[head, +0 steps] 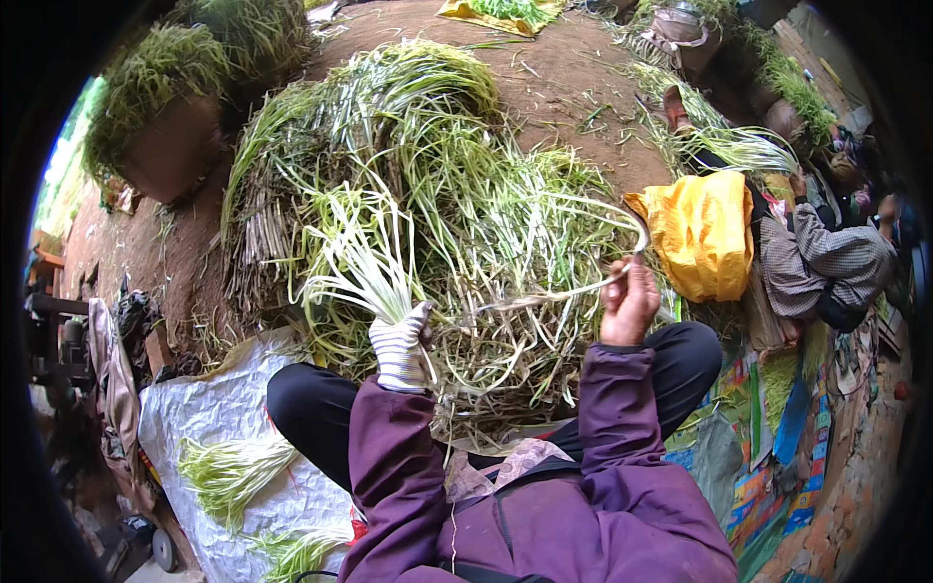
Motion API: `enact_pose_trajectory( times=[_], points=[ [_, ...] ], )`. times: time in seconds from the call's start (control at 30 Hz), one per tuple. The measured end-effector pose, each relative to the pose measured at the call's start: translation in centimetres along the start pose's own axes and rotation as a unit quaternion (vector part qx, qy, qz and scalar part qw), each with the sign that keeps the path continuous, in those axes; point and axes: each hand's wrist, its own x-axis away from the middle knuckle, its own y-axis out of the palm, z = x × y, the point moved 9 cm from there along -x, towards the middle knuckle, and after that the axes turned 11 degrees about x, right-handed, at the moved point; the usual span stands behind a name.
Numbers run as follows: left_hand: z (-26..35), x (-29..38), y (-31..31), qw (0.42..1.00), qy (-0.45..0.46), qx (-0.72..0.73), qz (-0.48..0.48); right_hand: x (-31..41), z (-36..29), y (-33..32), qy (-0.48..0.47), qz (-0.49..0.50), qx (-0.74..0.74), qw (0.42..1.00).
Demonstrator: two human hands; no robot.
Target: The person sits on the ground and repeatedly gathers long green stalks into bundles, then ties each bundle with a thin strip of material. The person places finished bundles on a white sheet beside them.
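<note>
My left hand (401, 346), in a striped knit glove, is closed around a bunch of pale green-white leafy stalks (375, 266) that fan out upward. My bare right hand (628, 302) grips a long pale stalk (641, 237) between thumb and fingers; its leafy end bends back to the left, and a brownish, withered part stretches toward my left hand. Whether that part touches my left hand I cannot tell. Both hands are over a large heap of long leafy stalks (466, 182) in front of my crossed legs.
A white woven sheet (240, 408) at left bears two cleaned-looking bundles (237, 466) (302, 546). A yellow woven sack (700, 233) lies at right, beside a seated person in a checked garment (824, 255). More leafy piles (164, 65) stand at upper left on the bare soil.
</note>
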Motion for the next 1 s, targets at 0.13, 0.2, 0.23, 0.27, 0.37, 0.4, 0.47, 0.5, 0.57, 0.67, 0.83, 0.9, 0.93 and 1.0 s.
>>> enact_pose_trajectory(
  times=[0.13,0.2,0.23,0.27,0.37,0.4,0.47,0.5,0.57,0.67,0.83,0.9,0.93,1.0],
  points=[
    [0.1,-1.7,-1.4,0.970,0.124,-0.209,-0.027,-0.9,-1.0,-2.2,0.003,0.012,0.006,1.000],
    [0.8,-2.1,-1.7,0.911,0.229,-0.342,-0.031,-0.5,0.0,-1.4,0.021,-0.014,0.015,1.000],
    [1.3,-1.6,-1.3,0.940,0.185,-0.284,-0.024,-0.2,0.2,-0.9,0.027,-0.026,0.028,0.999],
    [1.0,-0.9,-1.2,0.977,0.085,-0.191,-0.030,0.1,0.3,-0.4,0.033,-0.033,0.033,0.998],
    [3.1,1.7,1.5,0.982,-0.059,0.122,-0.129,1.2,1.5,1.5,0.071,-0.077,0.050,0.993],
    [3.2,1.7,1.8,0.981,-0.058,0.115,-0.148,1.7,1.9,2.5,0.079,-0.114,0.056,0.989],
    [2.5,2.4,2.9,0.973,-0.079,0.110,-0.187,3.0,3.5,4.3,0.114,-0.180,0.079,0.974],
    [1.6,3.1,3.5,0.977,-0.094,0.090,-0.167,3.9,4.0,5.7,0.137,-0.217,0.090,0.962],
    [0.7,4.0,4.9,0.980,-0.063,0.019,-0.190,6.0,4.6,8.9,0.144,-0.294,0.123,0.937],
    [-1.1,5.5,6.7,0.971,-0.101,-0.051,-0.213,8.4,4.3,12.8,0.068,-0.346,0.202,0.914],
    [-0.7,3.7,5.3,0.977,-0.044,0.001,-0.211,8.0,8.4,13.3,0.030,-0.387,0.232,0.892],
    [0.4,3.4,4.8,0.974,-0.022,0.031,-0.224,10.1,11.4,12.7,0.144,-0.474,0.296,0.817],
    [0.7,3.1,4.3,0.979,-0.024,0.028,-0.203,11.1,11.1,12.7,0.097,-0.494,0.321,0.802],
    [1.8,2.4,3.0,0.985,0.005,0.075,-0.153,12.2,11.5,11.6,0.104,-0.528,0.283,0.794]
  ],
)
